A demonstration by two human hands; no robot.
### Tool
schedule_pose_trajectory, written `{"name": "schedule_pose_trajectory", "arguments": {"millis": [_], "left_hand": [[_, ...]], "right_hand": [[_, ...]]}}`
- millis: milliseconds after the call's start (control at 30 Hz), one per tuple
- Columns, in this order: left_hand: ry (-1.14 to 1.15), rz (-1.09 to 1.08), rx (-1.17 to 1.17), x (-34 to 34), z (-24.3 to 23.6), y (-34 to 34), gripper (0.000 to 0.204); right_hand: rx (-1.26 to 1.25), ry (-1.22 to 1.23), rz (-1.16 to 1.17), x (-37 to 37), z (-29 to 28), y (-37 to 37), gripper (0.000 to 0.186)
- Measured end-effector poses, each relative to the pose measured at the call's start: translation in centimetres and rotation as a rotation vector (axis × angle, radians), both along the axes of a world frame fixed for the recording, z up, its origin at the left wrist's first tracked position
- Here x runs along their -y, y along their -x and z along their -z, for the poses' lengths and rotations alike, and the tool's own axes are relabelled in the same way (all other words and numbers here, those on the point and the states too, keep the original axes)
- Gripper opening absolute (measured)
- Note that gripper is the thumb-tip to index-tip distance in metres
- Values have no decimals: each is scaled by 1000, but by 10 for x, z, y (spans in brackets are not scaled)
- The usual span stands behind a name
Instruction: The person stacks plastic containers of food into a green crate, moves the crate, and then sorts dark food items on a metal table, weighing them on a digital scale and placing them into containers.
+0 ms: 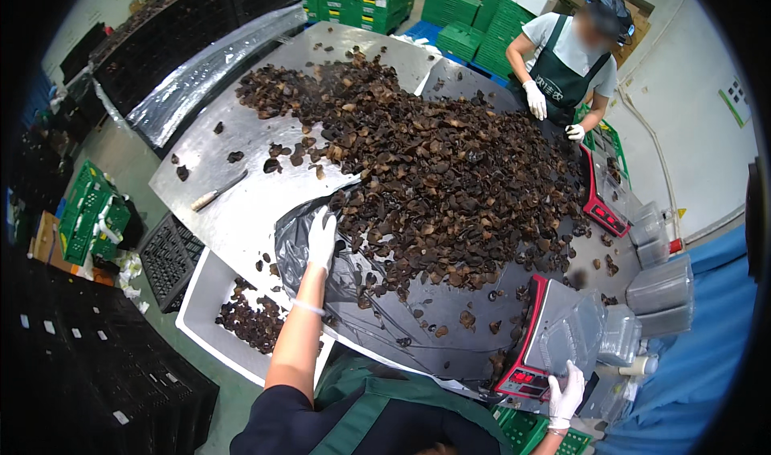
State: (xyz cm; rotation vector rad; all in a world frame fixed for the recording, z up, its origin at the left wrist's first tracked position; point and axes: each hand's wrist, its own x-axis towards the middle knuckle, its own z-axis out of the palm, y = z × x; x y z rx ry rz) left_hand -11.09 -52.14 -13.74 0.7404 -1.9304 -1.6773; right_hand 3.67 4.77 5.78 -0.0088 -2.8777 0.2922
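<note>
My gloved left hand [323, 238] lies with fingers stretched out on a crumpled black plastic bag [293, 254] beside the broad pile of dark, dried, flaky pieces [442, 190], which look like fungus. My gloved right hand [566, 395] grips the near edge of a clear plastic container [566, 338] resting on a red-edged scale [534, 310]. A wooden-handled tool [213, 194] rests on the steel table [193, 158] at the left. A white bin [193, 318] holds more dark pieces below the table's near-left edge.
A co-worker [578, 61] in apron and gloves stands across the table, by a second scale [602, 190]. Stacked clear containers [658, 294] sit at the right. Green crates [361, 1] are stacked behind; black crates [96, 375] and a green crate [92, 214] stand at the left.
</note>
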Motion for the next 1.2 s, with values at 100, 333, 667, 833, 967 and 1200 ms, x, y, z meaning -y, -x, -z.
{"name": "schedule_pose_trajectory", "arguments": {"millis": [100, 333, 667, 833, 967, 1200], "left_hand": [[286, 40, 73, -16, -1, 38, 44], [349, 137, -125, -72, 5, 78, 43], [95, 391, -166, -149, -7, 112, 43], [60, 545, -243, -197, -12, 106, 45], [78, 800, -305, -240, -31, 102, 52], [475, 1120, -510, -229, -88, 84, 43]], "right_hand": [[63, 79, -1, 41, -12, 11, 39], [144, 40, -429, 142, 18, 78, 28], [84, 124, -786, 247, 44, 189, 25], [68, 184, -706, 250, 56, 195, 20], [34, 182, -603, 238, 42, 203, 15], [-9, 254, -589, 278, -28, 266, 14]]}}
